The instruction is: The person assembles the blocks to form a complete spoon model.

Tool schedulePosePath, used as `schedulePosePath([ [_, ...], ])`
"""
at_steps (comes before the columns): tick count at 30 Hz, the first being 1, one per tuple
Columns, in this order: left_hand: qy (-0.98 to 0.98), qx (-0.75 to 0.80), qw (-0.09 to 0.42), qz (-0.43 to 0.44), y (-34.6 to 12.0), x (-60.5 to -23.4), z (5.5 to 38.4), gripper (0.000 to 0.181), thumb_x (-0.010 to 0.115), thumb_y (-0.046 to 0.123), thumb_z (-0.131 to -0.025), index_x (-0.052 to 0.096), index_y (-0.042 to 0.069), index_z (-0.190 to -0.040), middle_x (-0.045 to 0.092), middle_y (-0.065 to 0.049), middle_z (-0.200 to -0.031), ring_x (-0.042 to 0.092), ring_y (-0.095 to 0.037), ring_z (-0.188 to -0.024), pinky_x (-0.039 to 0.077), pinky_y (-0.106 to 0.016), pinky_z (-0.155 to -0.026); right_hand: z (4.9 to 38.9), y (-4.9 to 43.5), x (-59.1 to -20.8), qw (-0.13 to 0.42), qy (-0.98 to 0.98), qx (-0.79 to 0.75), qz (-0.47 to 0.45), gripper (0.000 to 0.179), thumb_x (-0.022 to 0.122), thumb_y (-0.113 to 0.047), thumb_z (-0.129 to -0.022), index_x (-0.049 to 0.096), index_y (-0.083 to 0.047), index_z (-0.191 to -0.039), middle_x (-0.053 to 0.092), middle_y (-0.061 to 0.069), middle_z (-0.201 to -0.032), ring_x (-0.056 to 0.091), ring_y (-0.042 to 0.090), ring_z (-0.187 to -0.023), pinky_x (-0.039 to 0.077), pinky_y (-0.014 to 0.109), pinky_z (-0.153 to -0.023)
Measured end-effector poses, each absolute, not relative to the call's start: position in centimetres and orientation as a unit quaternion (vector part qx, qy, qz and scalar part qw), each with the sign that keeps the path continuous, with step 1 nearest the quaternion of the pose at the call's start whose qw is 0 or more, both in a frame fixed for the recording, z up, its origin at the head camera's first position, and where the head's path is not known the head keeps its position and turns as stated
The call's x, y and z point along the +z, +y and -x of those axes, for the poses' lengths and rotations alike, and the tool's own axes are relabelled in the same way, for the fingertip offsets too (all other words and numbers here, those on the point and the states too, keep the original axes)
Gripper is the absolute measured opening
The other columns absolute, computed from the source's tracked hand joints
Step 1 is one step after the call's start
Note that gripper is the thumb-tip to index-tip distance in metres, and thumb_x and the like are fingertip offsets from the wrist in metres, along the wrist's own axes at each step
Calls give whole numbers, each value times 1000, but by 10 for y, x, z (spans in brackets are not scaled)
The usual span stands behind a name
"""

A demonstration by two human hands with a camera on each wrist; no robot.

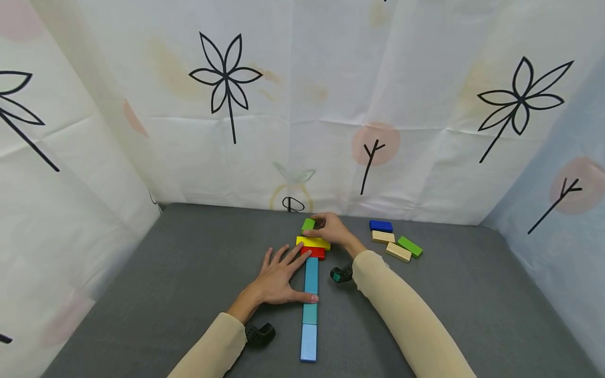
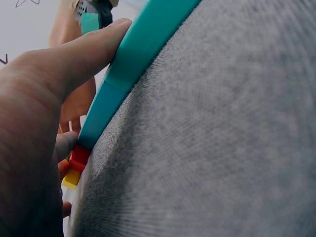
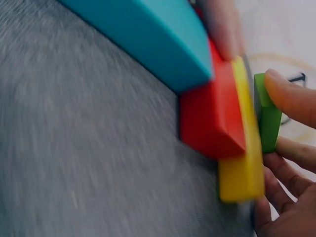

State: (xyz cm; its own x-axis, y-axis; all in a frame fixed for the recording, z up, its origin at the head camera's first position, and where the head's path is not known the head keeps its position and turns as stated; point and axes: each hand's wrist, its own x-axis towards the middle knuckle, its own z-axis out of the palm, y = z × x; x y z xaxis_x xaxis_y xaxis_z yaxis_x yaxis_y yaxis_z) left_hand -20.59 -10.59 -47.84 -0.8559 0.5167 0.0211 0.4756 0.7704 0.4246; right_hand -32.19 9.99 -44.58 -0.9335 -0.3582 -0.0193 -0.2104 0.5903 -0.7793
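Observation:
My right hand point(image 1: 332, 230) pinches a green block point(image 1: 308, 225) between thumb and fingers, just beyond a yellow block point(image 1: 321, 242). In the right wrist view the green block point(image 3: 270, 123) stands close to the yellow one point(image 3: 242, 180). Against the yellow lies a red block point(image 1: 319, 254), also set crosswise. From it a straight column runs toward me: a blue block point(image 1: 311, 275), a teal block point(image 1: 310, 315) and a light blue block point(image 1: 309, 344). With fingers spread, my left hand point(image 1: 278, 283) lies along the left side, thumb on the column and fingertips at the red and yellow blocks.
To the right lie a dark blue block point(image 1: 381, 226), another green block point(image 1: 409, 247) and two pale wooden blocks, one of them the nearer wooden block point(image 1: 398, 252). A patterned white cloth point(image 1: 321, 173) stands along the back edge of the grey table point(image 1: 212, 252).

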Motion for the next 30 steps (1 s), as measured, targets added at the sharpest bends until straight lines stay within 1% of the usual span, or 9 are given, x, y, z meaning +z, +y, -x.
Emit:
schedulePosePath([
  [3,940,212,53,-262,-105,-477,206,108,62,83,-76,28,28,-162,12,1,-170,10,-37,-154,-5,-67,-117,323,90,-448,71,896,-415,142,61,81,-27,-90,59,0,-140,58,18,-140,60,32,-110,53,42,-92],
  [6,940,210,57,-262,-105,-473,205,106,65,80,-77,28,28,-162,13,2,-170,10,-37,-154,-4,-67,-117,323,84,-448,56,903,-402,138,61,82,-29,-88,61,-2,-140,57,17,-143,58,34,-120,50,45,-99],
  [10,942,206,60,-260,-105,-472,205,105,66,78,-78,28,29,-162,14,2,-170,10,-36,-154,-4,-67,-117,322,79,-449,50,915,-371,147,63,82,-33,-88,60,-6,-141,54,16,-147,48,36,-136,39,53,-111],
  [13,942,206,61,-258,-105,-471,204,105,66,78,-78,28,29,-162,15,1,-169,10,-36,-154,-4,-67,-117,321,78,-449,50,918,-358,162,63,81,-34,-89,60,-7,-142,52,17,-148,44,37,-139,35,57,-113],
  [15,942,209,60,-258,-105,-471,204,105,67,78,-77,28,29,-162,15,2,-169,10,-36,-154,-4,-67,-117,320,79,-449,49,915,-360,175,59,78,-32,-92,60,-6,-142,53,17,-148,47,37,-137,37,56,-112],
  [19,941,213,58,-258,-106,-471,204,105,67,77,-77,29,29,-162,14,3,-170,10,-36,-154,-4,-67,-117,320,82,-452,51,904,-376,198,47,70,-21,-99,60,-4,-141,54,18,-146,56,36,-124,46,51,-103],
  [22,940,214,57,-259,-106,-472,205,104,67,77,-77,29,29,-162,14,3,-170,11,-36,-154,-4,-68,-117,320,84,-453,53,900,-381,204,42,66,-14,-101,60,-4,-141,54,19,-146,58,36,-118,50,49,-98],
  [25,940,214,57,-260,-106,-472,205,104,67,77,-78,29,30,-162,14,3,-170,11,-36,-154,-4,-68,-117,319,83,-452,49,904,-374,202,42,67,-13,-100,61,-5,-141,54,18,-145,58,36,-119,48,52,-100],
  [30,940,213,60,-259,-105,-472,205,104,67,77,-78,28,29,-162,13,3,-170,11,-36,-154,-4,-67,-117,319,81,-452,40,912,-357,196,42,68,-16,-100,62,-11,-141,54,15,-146,55,37,-120,33,65,-106],
])
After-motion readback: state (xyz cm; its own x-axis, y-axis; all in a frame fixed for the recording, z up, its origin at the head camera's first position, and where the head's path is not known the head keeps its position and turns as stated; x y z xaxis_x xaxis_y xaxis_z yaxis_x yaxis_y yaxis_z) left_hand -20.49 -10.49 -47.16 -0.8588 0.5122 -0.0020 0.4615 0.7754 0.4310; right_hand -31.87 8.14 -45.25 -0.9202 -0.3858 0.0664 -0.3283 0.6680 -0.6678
